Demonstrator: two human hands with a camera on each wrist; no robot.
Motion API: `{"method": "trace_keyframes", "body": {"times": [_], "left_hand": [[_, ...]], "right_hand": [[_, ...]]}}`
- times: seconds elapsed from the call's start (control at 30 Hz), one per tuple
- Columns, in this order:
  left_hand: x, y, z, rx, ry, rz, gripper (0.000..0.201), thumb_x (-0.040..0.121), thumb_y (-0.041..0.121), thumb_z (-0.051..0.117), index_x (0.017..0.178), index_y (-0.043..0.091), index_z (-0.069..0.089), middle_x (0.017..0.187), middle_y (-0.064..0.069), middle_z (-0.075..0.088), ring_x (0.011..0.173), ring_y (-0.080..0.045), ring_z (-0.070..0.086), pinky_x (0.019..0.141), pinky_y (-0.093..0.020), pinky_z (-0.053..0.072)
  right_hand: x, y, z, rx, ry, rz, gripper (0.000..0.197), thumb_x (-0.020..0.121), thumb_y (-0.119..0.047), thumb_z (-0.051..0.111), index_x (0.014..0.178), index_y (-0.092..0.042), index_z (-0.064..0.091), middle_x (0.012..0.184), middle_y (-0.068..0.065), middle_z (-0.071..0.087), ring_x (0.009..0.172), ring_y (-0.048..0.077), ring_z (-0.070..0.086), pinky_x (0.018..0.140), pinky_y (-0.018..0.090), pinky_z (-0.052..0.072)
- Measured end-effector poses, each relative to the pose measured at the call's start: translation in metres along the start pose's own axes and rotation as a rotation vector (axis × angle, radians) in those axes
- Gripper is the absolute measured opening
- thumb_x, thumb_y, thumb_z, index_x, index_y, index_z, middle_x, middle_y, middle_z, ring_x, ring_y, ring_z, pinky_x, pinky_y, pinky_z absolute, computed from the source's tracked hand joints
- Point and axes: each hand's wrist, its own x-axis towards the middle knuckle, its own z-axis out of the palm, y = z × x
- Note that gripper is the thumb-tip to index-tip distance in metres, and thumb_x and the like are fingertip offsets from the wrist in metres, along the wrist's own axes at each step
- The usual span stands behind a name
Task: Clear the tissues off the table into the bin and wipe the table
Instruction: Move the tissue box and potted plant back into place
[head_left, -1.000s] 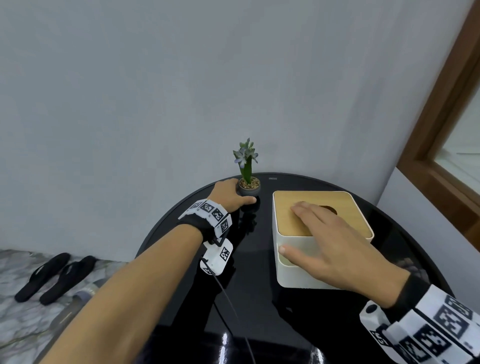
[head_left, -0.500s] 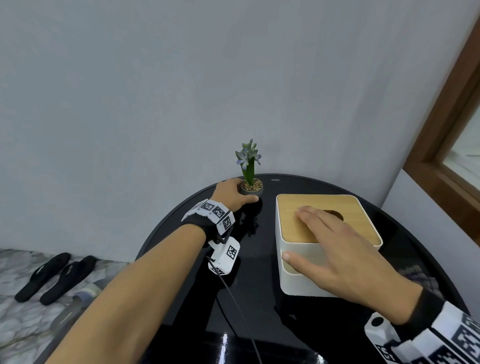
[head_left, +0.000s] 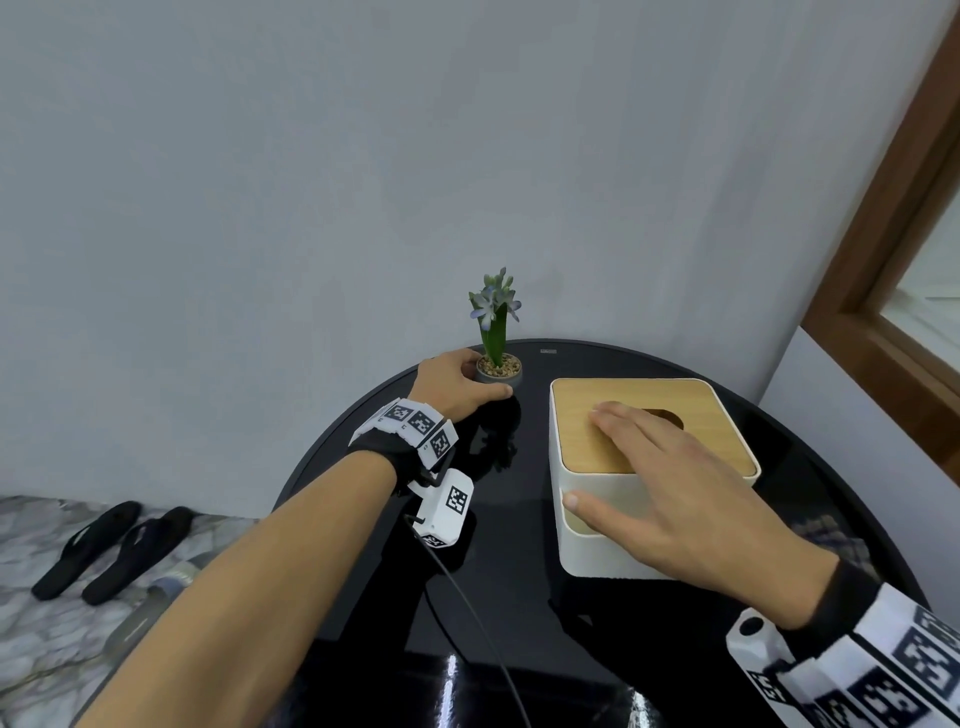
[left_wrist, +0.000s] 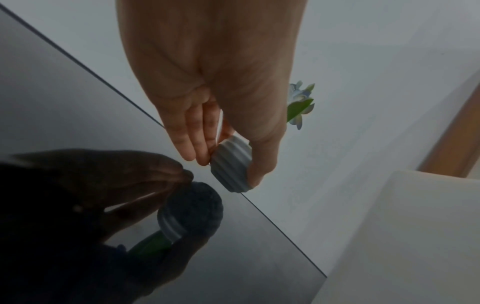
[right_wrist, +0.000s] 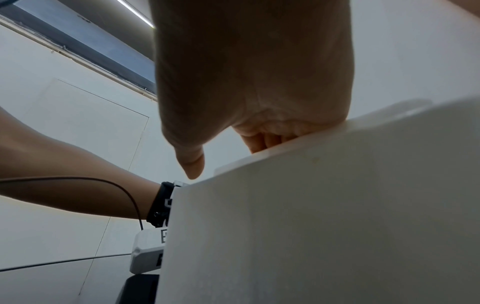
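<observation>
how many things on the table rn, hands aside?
2. A small potted plant at the far edge, gripped by the left hand; a tissue box to its right, under the right hand. Near edge is out of view.

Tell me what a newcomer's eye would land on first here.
Probably the two hands on the glossy black round table: the left hand grips a small grey flower pot near the far edge, and the right hand rests flat on the wood-lidded white tissue box. No loose tissues or bin are in view.
</observation>
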Motion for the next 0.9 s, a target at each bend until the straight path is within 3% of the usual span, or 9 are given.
{"method": "trace_keyframes", "body": {"times": [0.17,0.37,0.53,0.7,0.9], "left_hand": [[-0.013,0.002,-0.008,0.009,-0.006,0.023,0.057,0.067,0.048,0.081,0.117,0.024,0.066,0.102,0.007,0.07,0.093,-0.007,0.062,0.088,-0.02,0.045],[-0.044,0.006,-0.022,-0.012,0.014,0.065,0.043,0.068,0.041,0.081,0.107,0.031,0.065,0.081,0.022,0.063,0.079,0.011,0.058,0.067,-0.003,0.038],[-0.079,0.0,-0.03,-0.008,0.017,0.055,0.039,0.066,0.043,0.081,0.097,0.042,0.058,0.08,0.025,0.064,0.082,0.012,0.06,0.071,-0.003,0.038],[-0.109,-0.006,-0.031,0.003,-0.005,0.042,0.049,0.064,0.047,0.082,0.109,0.037,0.065,0.09,0.019,0.07,0.087,0.008,0.064,0.077,-0.006,0.041],[-0.135,0.001,-0.027,0.04,-0.03,0.03,0.052,0.068,0.046,0.081,0.115,0.034,0.064,0.083,0.025,0.063,0.081,0.015,0.056,0.064,0.001,0.034]], "right_hand": [[0.001,0.002,0.002,-0.008,0.008,-0.001,0.082,0.082,-0.074,0.04,0.149,-0.03,0.023,0.156,-0.018,0.021,0.14,0.002,0.024,0.107,0.015,0.017],[0.001,0.003,0.005,-0.004,0.025,-0.001,0.082,0.082,-0.073,0.041,0.148,-0.027,0.028,0.155,-0.015,0.026,0.139,0.005,0.027,0.11,0.021,0.023],[0.0,0.003,0.009,0.001,0.038,0.007,0.081,0.083,-0.07,0.043,0.148,-0.024,0.03,0.155,-0.01,0.029,0.141,0.008,0.028,0.113,0.026,0.024],[0.001,0.004,0.011,-0.002,0.051,0.011,0.08,0.083,-0.066,0.047,0.148,-0.021,0.033,0.155,-0.008,0.03,0.142,0.011,0.028,0.114,0.03,0.024],[0.0,0.004,0.012,-0.012,0.058,0.005,0.076,0.085,-0.062,0.049,0.147,-0.018,0.036,0.155,-0.006,0.031,0.141,0.014,0.031,0.114,0.031,0.024]]}}
